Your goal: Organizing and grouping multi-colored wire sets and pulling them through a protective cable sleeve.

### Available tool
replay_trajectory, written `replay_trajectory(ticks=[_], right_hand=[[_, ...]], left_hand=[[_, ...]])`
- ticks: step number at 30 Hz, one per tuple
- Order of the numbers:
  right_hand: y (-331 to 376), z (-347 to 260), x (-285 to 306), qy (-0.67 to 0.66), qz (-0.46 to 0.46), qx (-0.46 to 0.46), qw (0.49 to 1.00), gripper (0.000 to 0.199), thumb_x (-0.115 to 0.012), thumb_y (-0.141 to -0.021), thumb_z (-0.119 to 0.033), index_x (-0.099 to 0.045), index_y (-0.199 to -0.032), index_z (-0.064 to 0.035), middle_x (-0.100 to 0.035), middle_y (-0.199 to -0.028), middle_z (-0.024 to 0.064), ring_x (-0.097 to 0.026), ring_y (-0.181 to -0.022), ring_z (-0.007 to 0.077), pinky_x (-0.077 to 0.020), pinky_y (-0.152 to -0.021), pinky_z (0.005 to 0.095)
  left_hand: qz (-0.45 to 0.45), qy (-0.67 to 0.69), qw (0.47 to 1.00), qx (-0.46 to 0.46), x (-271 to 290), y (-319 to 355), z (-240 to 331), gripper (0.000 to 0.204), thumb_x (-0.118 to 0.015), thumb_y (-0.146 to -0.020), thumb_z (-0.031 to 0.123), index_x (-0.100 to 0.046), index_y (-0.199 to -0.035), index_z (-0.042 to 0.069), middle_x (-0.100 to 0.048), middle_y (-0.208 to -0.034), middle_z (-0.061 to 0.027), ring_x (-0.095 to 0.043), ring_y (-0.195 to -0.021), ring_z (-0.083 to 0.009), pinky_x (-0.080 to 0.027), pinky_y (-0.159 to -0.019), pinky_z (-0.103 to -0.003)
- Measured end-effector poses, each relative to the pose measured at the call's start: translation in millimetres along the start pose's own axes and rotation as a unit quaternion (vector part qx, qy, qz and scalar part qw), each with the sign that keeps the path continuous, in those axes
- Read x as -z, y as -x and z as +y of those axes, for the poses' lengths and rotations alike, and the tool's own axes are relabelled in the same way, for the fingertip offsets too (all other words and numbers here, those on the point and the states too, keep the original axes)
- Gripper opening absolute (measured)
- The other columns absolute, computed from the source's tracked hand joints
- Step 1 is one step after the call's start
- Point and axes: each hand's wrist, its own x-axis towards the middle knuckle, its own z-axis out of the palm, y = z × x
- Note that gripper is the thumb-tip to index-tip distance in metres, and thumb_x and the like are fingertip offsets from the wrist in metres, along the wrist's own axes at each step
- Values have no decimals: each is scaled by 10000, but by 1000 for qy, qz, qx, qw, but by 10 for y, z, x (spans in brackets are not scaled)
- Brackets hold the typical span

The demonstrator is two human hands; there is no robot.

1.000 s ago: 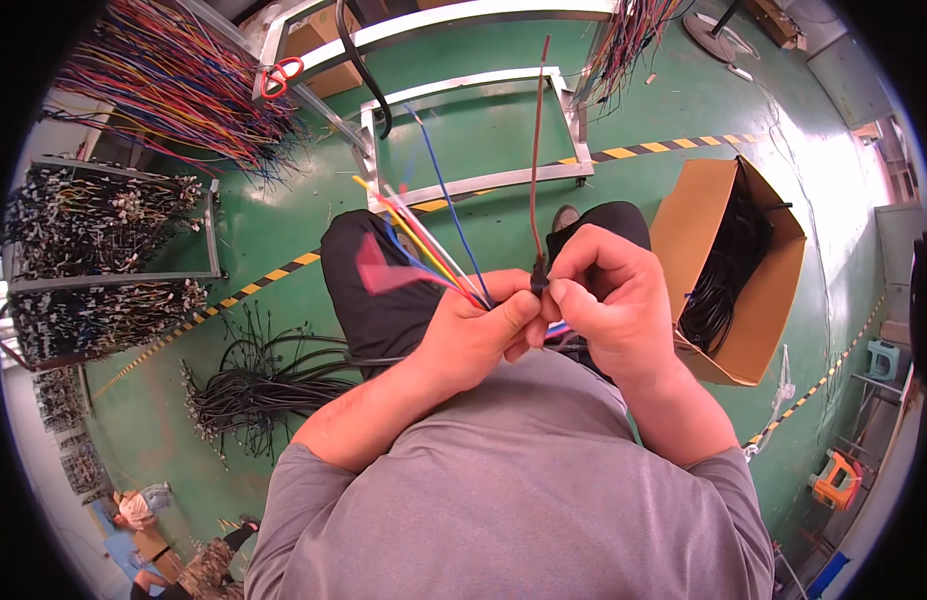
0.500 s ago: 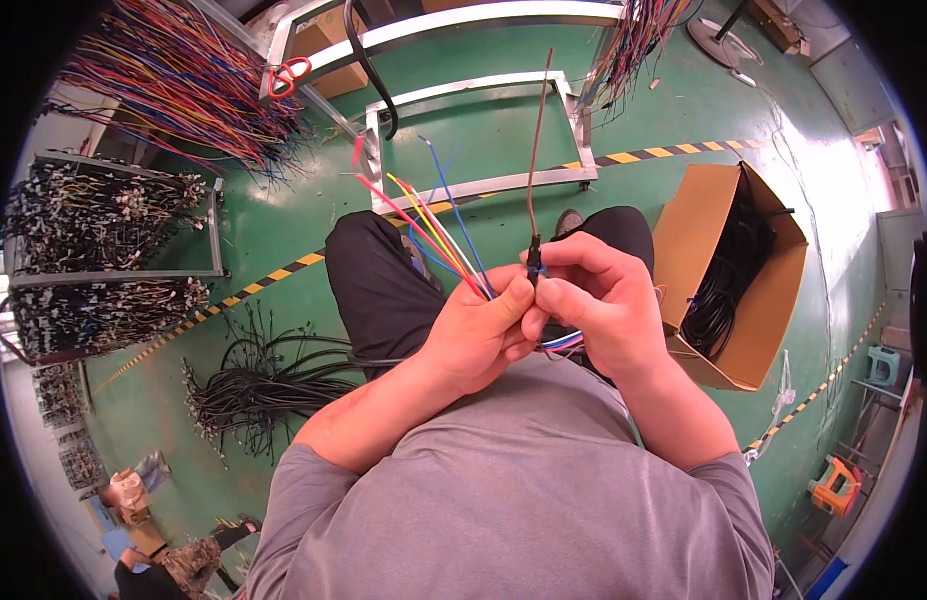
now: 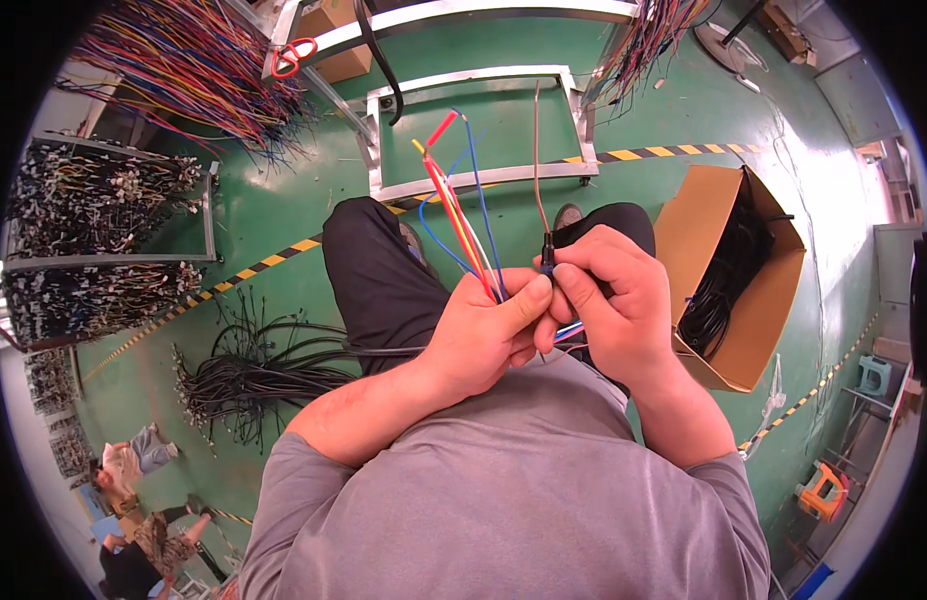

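My left hand grips a bundle of coloured wires, red, yellow, orange and blue, that fan upward from my fist. Pressed against it, my right hand pinches a thin brown wire at a small black sleeve between thumb and forefinger. The brown wire stands almost straight up. Both hands meet in front of my chest, above my dark-trousered knees. The lower ends of the wires are hidden inside my fingers.
An open cardboard box of black cables sits at my right. A loose heap of black cables lies on the green floor at left. Metal frames and racks of coloured wires stand ahead. Other people crouch at far lower left.
The coloured wire bundle has tilted more upright and its tips have risen. Both hands have stayed together, shifting only slightly on the brown wire.
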Motion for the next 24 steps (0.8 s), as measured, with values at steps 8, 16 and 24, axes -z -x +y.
replay_trajectory(ticks=[8,16,24], right_hand=[[18,-97,-107,35,21,1,999,93,-574,-957,78,-666,-963,67,-578,-818,91,-595,-629,151,-477,-561,279],[16,-29,-78,83,20,32,996,92,-569,-978,62,-660,-975,65,-584,-834,94,-595,-652,152,-495,-601,277],[85,25,-76,-43,8,-17,999,140,-528,-1024,43,-658,-1043,93,-583,-917,69,-585,-681,77,-503,-632,237]], left_hand=[[-11,80,996,45,20,18,11,346,-481,-1116,261,-659,-954,13,-630,-707,-43,-453,-510,-72,-395,-482,-234],[-26,83,995,38,2,27,-4,376,-473,-1116,295,-648,-950,7,-622,-695,-54,-392,-478,-77,-378,-464,-238],[-21,61,998,6,4,7,-28,347,-487,-1115,269,-660,-980,0,-639,-730,-51,-460,-529,-68,-413,-503,-233]])
